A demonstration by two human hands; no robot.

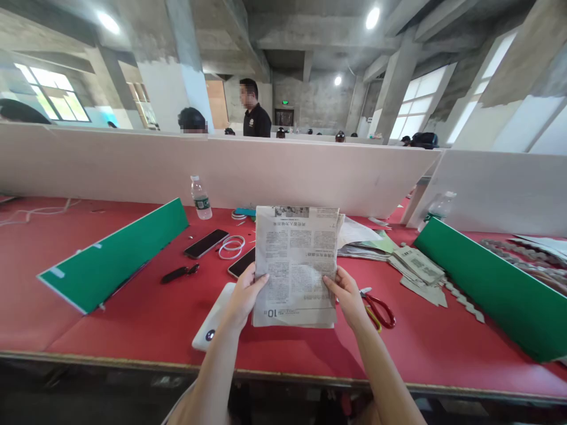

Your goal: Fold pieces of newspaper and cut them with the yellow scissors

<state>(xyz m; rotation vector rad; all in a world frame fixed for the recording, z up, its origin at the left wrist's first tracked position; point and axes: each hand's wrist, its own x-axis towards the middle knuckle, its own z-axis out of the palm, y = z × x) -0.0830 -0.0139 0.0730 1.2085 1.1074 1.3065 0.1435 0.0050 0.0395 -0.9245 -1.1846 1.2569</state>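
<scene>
Head view: a folded newspaper sheet (pixel 296 265) is held up off the red tabletop (pixel 133 319), roughly centred in front of the person and printed side toward the camera, the text upside down. The left hand (pixel 245 295) pinches the lower left edge, thumb on the front; the right hand (pixel 348 295) pinches the lower right edge likewise, so each grip is clenched on paper. Judgement: to handle the sheet well, both pinches should stay level and evenly tensioned, so the layers stay aligned and the thin paper does not tear or sag. Red-handled scissors (pixel 378 310) lie just right of the right hand; a white device (pixel 212 321) lies under the left wrist. More folded paper pieces (pixel 419 265) sit further right, near a green board (pixel 496 289).
</scene>
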